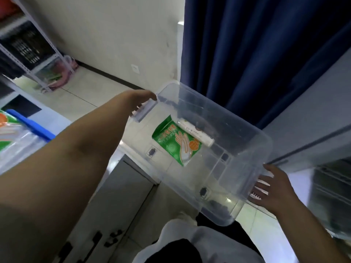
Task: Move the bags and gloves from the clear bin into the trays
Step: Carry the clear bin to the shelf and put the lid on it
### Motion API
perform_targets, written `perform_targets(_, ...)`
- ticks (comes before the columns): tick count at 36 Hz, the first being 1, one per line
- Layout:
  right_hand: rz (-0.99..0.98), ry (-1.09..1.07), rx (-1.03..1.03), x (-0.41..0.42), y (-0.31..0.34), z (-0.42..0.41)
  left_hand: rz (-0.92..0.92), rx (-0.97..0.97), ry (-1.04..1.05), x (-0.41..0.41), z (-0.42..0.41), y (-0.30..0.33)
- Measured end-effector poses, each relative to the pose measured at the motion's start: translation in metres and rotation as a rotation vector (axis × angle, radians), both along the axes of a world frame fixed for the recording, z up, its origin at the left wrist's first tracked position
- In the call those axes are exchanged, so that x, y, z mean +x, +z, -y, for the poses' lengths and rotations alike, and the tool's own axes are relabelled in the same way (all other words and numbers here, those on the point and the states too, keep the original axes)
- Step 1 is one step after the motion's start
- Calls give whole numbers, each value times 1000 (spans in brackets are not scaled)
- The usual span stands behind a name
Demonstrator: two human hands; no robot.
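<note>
Clear bin [237, 149] between left hand [140, 103], curled on handle, and spread right hand [273, 188].

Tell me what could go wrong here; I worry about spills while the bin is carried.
The clear bin is tilted in the air, so the green glove packet and white roll may slide. The right hand looks open against one end, so only the left hand grips it.

Head-worn wide view, steeply down and forward, close above clear bin [212, 149], edges somewhat blurred.
</note>
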State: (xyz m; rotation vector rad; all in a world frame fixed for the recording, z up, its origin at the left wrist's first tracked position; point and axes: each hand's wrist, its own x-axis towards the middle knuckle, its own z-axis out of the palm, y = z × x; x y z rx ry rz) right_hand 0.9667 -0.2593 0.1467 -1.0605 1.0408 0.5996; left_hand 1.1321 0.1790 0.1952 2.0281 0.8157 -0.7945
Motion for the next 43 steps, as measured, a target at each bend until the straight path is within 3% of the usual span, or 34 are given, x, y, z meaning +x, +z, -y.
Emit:
perform_targets(6,-16,91,76,105,-16,-63,-104,20,106,60,-67,-17)
perform_targets(13,-31,298,72,239,-19,-159,-171,184,312,108,-167,-3)
perform_targets(23,-58,607,22,406,-12,-344,-6,273,682,134,-305,38)
perform_targets(29,-83,649,-25,502,-18,-466,-2,209,925,156,-402,28)
perform_targets(36,-76,793,-146,604,-23,-613,-2,-27,1082,184,-507,-6)
perform_targets(43,6,947,-99,706,-3,-740,30,-251,1250,189,-612,-32)
